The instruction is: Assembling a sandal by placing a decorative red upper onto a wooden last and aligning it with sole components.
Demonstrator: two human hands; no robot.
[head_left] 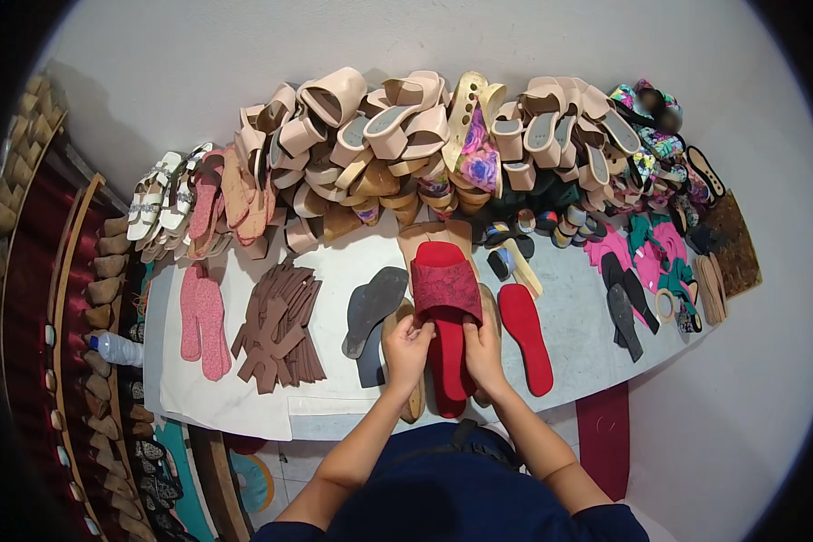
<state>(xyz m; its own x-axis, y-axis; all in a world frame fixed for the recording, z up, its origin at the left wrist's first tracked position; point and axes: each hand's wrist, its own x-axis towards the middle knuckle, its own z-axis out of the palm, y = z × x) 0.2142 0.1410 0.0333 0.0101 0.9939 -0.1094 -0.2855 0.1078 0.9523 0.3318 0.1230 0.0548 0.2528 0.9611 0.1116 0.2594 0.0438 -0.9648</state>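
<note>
A red slide sandal point(443, 286) with a patterned strap lies toe-away in the middle of the table. My left hand point(406, 352) grips its left edge below the strap, thumb on top. My right hand point(484, 352) closes on its right edge in the same way. Under and behind the hands are wooden shoe lasts point(415, 403), partly hidden. Just right of my right hand lies a loose red insole point(526, 341). Dark grey soles point(376, 307) rest to the left of my left hand.
Piled sandals point(334, 95) line the table's wall side. Brown strap pieces point(280, 330) and pink glittery insoles point(204, 321) lie left; pink and green pieces point(641, 253) lie right. A plastic bottle point(117, 350) is by the left edge, near racks of wooden lasts point(108, 266).
</note>
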